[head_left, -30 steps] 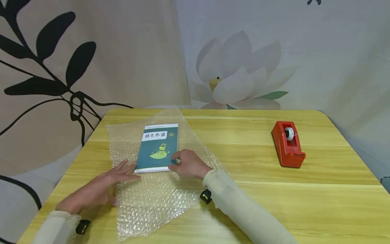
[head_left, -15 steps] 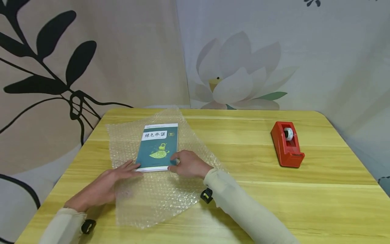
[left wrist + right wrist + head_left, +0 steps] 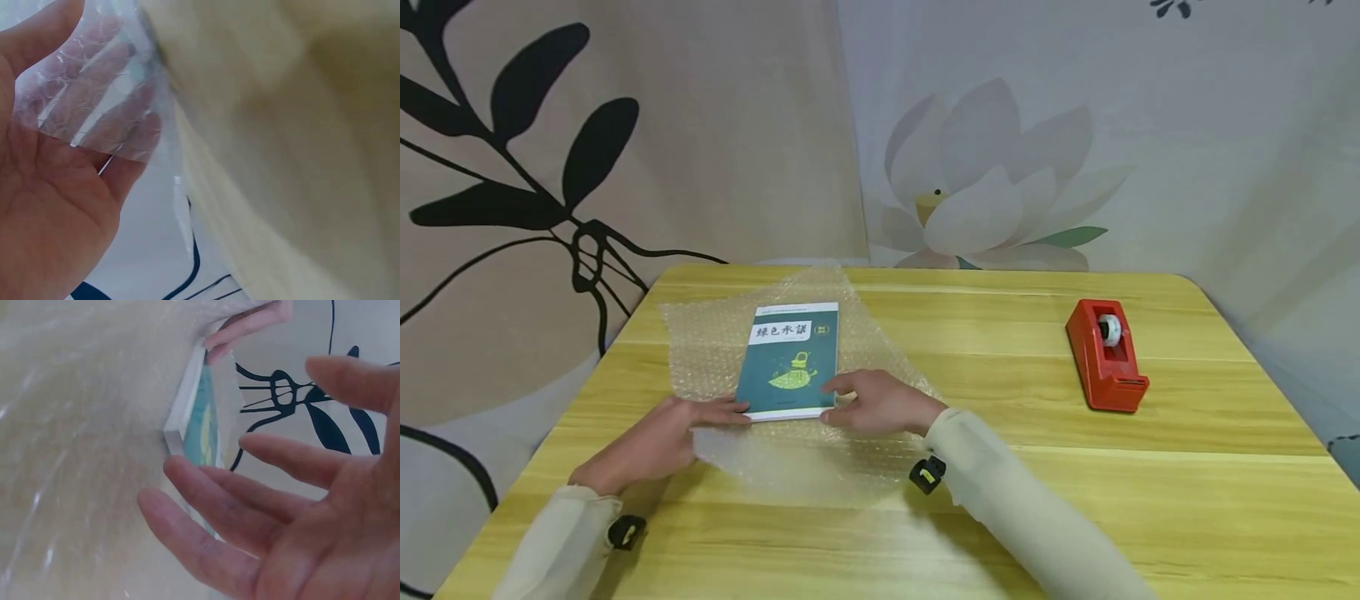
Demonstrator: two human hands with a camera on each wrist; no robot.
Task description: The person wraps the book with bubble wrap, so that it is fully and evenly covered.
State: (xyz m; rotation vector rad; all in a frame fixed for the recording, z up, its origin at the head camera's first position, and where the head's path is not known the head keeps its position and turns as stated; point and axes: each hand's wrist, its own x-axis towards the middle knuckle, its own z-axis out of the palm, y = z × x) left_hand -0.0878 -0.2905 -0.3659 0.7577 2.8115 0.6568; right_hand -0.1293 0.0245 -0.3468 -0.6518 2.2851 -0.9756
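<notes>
Pale backdrop [image 3: 745,125] across the top of frame, dark leaf print upper left, lotus print just right of upper centre. Wood-grain surface [image 3: 1015,517] below it.

Book [image 3: 786,358], blue-green cover up, left of centre, on the wrap [image 3: 711,346], which shows past it above, left, right and below. Red dispenser [image 3: 1107,367] at right of frame, well apart from both hands, white roll in it.

Left hand [image 3: 658,433], lower left: fingers nearly straight, tips at the book's lower left corner. Left wrist view shows wrap across those fingers, thumb on its other side; hand largely open, no firm pinch visible, thumb tip cut off by the view's edge.

Right hand [image 3: 880,402], at the book's lower right corner: fingers loosely bent, spaced, not closed round anything. Tips touching or just beside the corner, cannot tell which.

Change: a second ago the wrap's lower edge lay near the bottom of frame; now much higher, blurred, close below the hands. Left hand has come up and in to the corner. Book barely shifted.

Meaning, as judged: lower part of the wrap is being raised while fingertips keep the book in place; nothing folded over the cover yet
</notes>
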